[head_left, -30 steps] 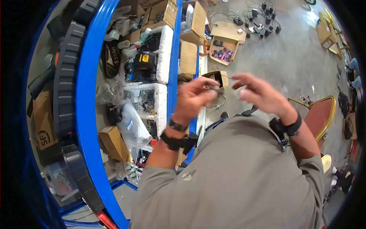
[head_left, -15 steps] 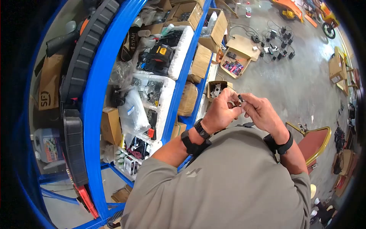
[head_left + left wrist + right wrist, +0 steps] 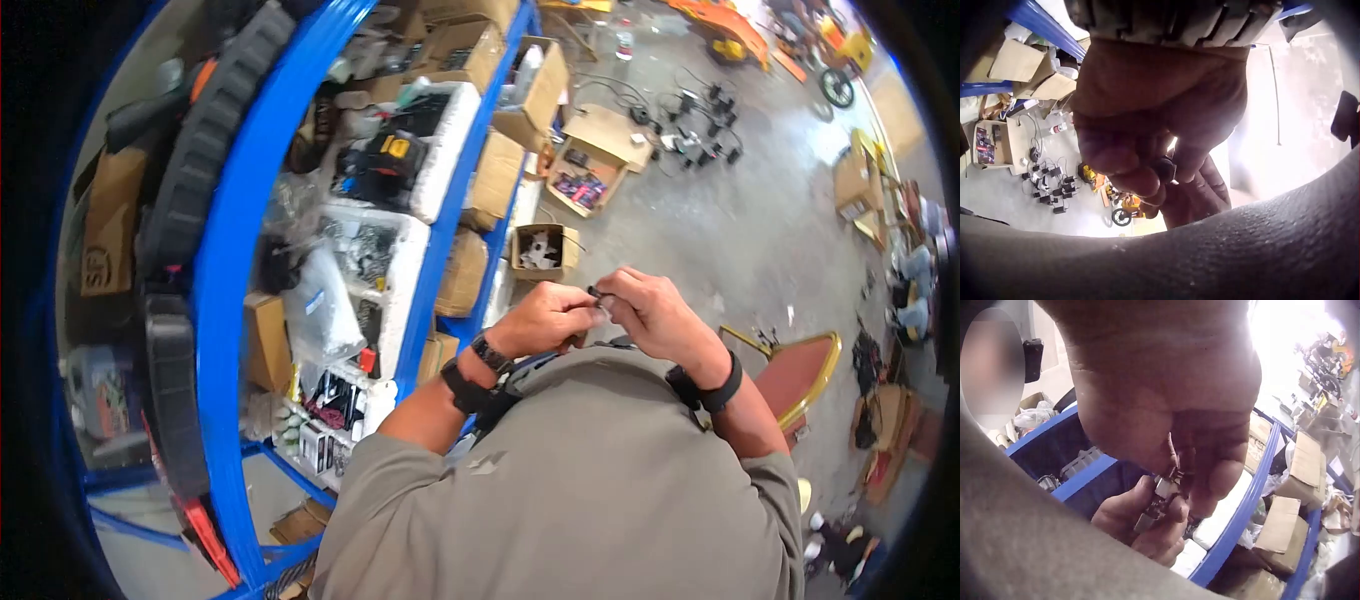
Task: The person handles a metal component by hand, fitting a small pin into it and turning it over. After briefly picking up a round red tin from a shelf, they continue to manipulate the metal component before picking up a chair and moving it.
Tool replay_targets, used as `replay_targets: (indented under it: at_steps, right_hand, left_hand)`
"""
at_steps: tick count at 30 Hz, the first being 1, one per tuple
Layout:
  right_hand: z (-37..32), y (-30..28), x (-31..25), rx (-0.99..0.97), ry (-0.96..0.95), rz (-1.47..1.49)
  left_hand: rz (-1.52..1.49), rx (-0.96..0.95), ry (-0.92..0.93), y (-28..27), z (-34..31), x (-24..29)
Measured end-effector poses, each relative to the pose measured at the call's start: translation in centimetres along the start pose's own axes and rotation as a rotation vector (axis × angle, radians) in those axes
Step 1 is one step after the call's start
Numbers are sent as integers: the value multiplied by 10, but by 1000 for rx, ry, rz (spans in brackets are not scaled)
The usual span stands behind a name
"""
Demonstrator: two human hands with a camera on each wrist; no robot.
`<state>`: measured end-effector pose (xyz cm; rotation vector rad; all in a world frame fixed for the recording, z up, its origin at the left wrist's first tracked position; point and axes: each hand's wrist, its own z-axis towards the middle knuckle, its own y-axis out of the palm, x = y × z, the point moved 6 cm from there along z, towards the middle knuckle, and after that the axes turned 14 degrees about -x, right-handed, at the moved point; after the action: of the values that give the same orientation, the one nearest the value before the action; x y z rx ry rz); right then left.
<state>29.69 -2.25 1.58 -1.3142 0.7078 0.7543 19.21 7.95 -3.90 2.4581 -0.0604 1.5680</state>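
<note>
In the head view the left hand [image 3: 545, 318] and right hand [image 3: 652, 312] meet in front of the torso, fingertips close together, around a small dark piece [image 3: 595, 292]. The right wrist view shows small metallic parts [image 3: 1161, 487] between the two hands; the left hand [image 3: 1141, 525] pinches one from below, and the right hand [image 3: 1172, 394] has its fingers curled round the upper end. A dark round end [image 3: 1165, 167] shows between the fingers in the left wrist view. The exact shape of the parts is largely hidden by the fingers.
Left of the body stands a blue shelf [image 3: 232, 240] with foam trays [image 3: 405, 250] and cardboard boxes. Open boxes [image 3: 545, 252] lie on the floor beside it, with black adapters [image 3: 700, 120] farther off. A gold-framed red panel [image 3: 795, 378] is at the right.
The hands have come together from apart, the right hand moving in to the left one's small piece. Since half a second ago both sit slightly lower and farther left in the head view.
</note>
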Motion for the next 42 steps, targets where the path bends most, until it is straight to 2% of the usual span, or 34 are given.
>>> replay_targets:
  at_steps: [2, 7, 9, 10, 11, 13, 16, 19, 23, 26, 30, 33, 36, 39, 42]
  right_hand:
    - [2, -4, -3, 13, 12, -11]
    - [1, 8, 16, 14, 69, -50]
    - [1, 17, 27, -54, 182, -74]
    - [1, 17, 22, -31, 159, -73]
    - [0, 19, 22, -29, 134, -105]
    - [-3, 19, 20, 44, 92, -111]
    - [-5, 26, 26, 43, 187, -77]
    - [-15, 28, 19, 128, 199, -102]
    - [-35, 31, 13, 225, 360, -112]
    - [-55, 42, 13, 344, 471, -42]
    - [-86, 51, 1, 377, 550, -36]
    - [-105, 50, -6, 379, 549, -59]
    - [-128, 50, -12, 355, 552, -83]
    - [-165, 48, -17, 374, 537, -61]
    - [-205, 54, -7, 471, 445, 32]
  left_hand:
    - [-22, 90, 44, -2, 1, -2]
    - [305, 179, 176, -4, 1, 2]
    - [368, 173, 83, -6, 0, 3]
    - [414, 187, 103, -4, 0, 8]
    - [445, 165, 138, -6, 2, 5]
    - [392, 126, 96, -10, 3, -3]
    - [172, 16, 60, -12, 8, -5]
    - [171, -119, 4, -7, 16, -1]
    - [317, -219, 8, -10, 31, -11]
    - [381, -308, -11, 6, 40, -14]
    - [591, -432, 71, 36, 45, -11]
    - [755, -394, 171, 58, 43, -9]
    - [825, -347, 176, 82, 41, -12]
    - [837, -314, 221, 120, 41, -16]
    - [609, -287, 76, 146, 43, -29]
